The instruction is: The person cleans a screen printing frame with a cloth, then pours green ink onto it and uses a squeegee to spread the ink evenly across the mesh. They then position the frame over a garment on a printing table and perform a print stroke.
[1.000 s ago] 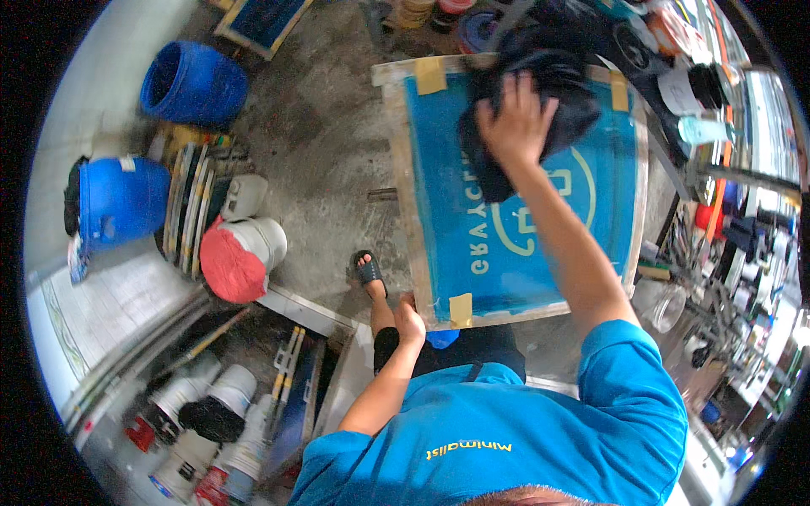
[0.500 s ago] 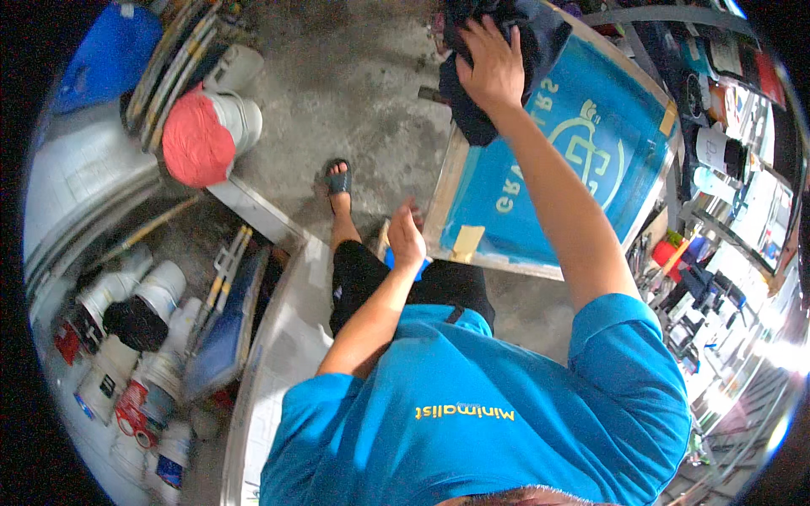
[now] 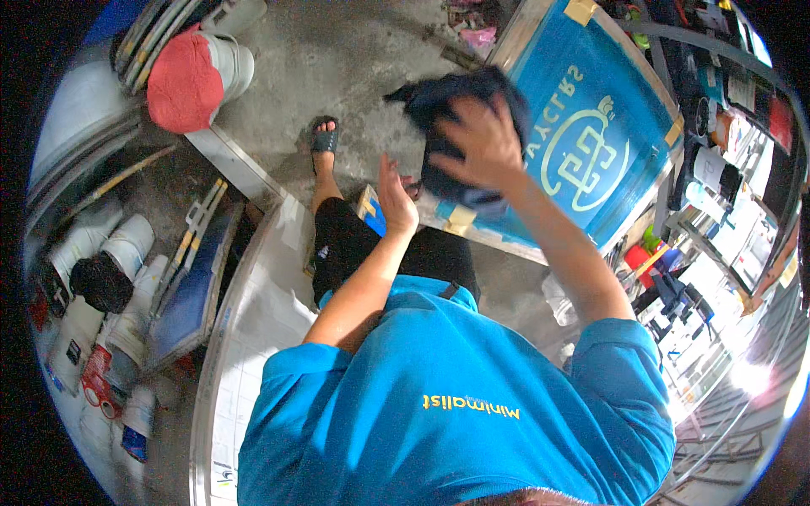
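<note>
A screen-printing frame [image 3: 609, 145] with blue mesh, a pale emblem and lettering stands tilted in front of me on the right. My right hand [image 3: 481, 142] lies with spread fingers on a bunched dark cloth [image 3: 460, 181], pressing it over the screen's left near corner. Motion blurs that hand and the cloth, and the cloth covers part of the lettering. Beside the frame's left near edge is my left hand [image 3: 396, 201], fingers stretched upward and nothing visible in it. Whether it touches the wooden edge I cannot tell.
A white bucket [image 3: 232, 66] with a red cover stands at the far left, next to a low ledge [image 3: 240, 164]. Several white containers [image 3: 131, 244] and a blue screen [image 3: 190, 295] lie beyond the ledge. Cluttered shelves [image 3: 717, 177] line the right side.
My right hand has drawn the dark cloth from the screen's far end toward me, down to its left near corner. My left hand has risen slightly beside the frame. The whole view has shifted.
</note>
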Demonstrator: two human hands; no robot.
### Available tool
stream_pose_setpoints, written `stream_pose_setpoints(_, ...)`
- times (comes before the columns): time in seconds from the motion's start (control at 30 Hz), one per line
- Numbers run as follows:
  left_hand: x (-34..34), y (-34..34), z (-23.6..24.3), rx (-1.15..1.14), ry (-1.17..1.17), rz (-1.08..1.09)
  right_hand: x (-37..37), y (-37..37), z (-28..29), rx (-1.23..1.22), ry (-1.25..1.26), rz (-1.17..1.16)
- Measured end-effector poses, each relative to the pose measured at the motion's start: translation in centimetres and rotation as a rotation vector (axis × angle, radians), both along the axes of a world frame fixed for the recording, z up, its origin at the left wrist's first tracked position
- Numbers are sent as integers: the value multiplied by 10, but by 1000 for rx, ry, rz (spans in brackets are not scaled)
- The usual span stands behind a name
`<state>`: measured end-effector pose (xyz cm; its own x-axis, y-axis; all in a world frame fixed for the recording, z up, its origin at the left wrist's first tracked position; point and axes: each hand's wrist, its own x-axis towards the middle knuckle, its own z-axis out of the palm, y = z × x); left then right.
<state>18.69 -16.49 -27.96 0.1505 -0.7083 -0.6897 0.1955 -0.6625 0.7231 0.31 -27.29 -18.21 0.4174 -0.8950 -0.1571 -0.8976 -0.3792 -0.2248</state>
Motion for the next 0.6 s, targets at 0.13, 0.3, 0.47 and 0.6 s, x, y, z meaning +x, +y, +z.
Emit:
stream_pose_setpoints(0.13, 1, 3, -13, 13, 30, 95, 27, 2, 6, 82, -15, 13)
stream_pose_setpoints(0.3, 3, 0, -21, -7, 453, 293, 59, 88, -16, 201, -262, 123)
stream_pose_setpoints(0.47, 4, 7, -14, 27, 74, 39, -23, 10, -22, -52, -105, 223)
stream_pose_setpoints(0.6, 3, 11, -10, 0, -58, -65, -85, -99, 3, -350, 30, -112)
